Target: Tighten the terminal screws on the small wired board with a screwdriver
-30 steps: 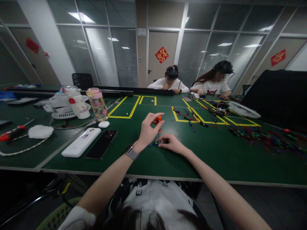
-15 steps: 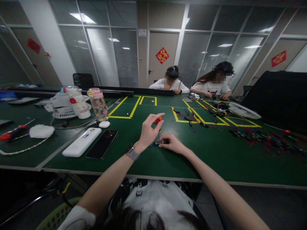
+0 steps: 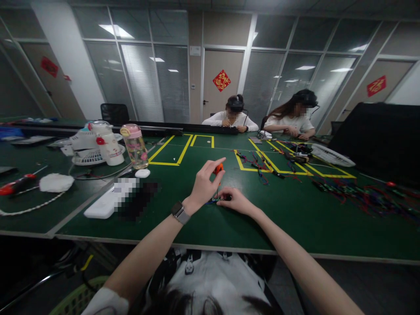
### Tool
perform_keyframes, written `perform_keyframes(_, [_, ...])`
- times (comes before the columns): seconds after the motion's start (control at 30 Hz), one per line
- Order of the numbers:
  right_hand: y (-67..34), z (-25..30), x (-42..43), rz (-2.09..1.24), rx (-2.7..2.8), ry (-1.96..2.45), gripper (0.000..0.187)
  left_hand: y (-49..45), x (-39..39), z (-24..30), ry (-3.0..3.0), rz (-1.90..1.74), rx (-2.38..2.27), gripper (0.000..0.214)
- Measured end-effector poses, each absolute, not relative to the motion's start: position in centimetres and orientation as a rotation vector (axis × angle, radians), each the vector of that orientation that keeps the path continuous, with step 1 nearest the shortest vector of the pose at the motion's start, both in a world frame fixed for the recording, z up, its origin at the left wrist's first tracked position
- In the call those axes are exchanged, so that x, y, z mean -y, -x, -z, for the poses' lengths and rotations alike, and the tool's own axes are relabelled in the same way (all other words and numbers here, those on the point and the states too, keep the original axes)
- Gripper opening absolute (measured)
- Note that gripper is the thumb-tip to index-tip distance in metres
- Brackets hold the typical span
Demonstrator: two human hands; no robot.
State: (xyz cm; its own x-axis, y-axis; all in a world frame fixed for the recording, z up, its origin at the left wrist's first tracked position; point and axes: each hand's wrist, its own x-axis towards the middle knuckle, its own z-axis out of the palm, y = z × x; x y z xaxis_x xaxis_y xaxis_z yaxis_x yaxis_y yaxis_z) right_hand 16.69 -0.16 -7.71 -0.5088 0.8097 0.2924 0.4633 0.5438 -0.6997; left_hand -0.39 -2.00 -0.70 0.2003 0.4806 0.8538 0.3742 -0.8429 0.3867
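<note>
Over the middle of the green table, my left hand [image 3: 204, 186] is closed around the orange handle of a screwdriver [image 3: 219, 167], its index finger stretched out above the top. The thin shaft points straight down to a small circuit board [image 3: 215, 200] with blue wire at its side. My right hand [image 3: 240, 200] rests on the table and pinches that board from the right, hiding part of it. The exact spot where the tip meets the board is too small to tell.
Several wired boards [image 3: 341, 188] lie heaped at the right, others within yellow tape lines [image 3: 241, 164]. To the left are a white power bank [image 3: 98, 206], a clear bottle [image 3: 136, 151] and a red-black screwdriver [image 3: 18, 184]. Two people [image 3: 229, 120] sit across the table.
Both hands stay almost in place, with the orange handle showing a little more between my left fingers. The view has tilted slightly. Across the table, the right person's hands have drawn together.
</note>
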Motion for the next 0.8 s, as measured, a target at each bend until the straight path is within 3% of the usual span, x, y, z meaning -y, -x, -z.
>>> perform_keyframes(0.33, [-16.62, 7.98, 0.05, -0.769, 2.135, 1.053, 0.017, 0.47, 2.25, 0.48, -2.283, -1.649, -0.771, 0.035])
perform_keyframes(0.53, [-16.54, 7.85, 0.22, -0.77, 2.139, 1.04, 0.016, 0.52, 2.33, 0.46, -2.265, -1.753, -0.854, 0.022])
perform_keyframes(0.8, [-16.59, 8.04, 0.08, -0.753, 2.146, 1.048, 0.016, 0.45, 2.28, 0.69, -2.248, -1.638, -0.724, 0.035])
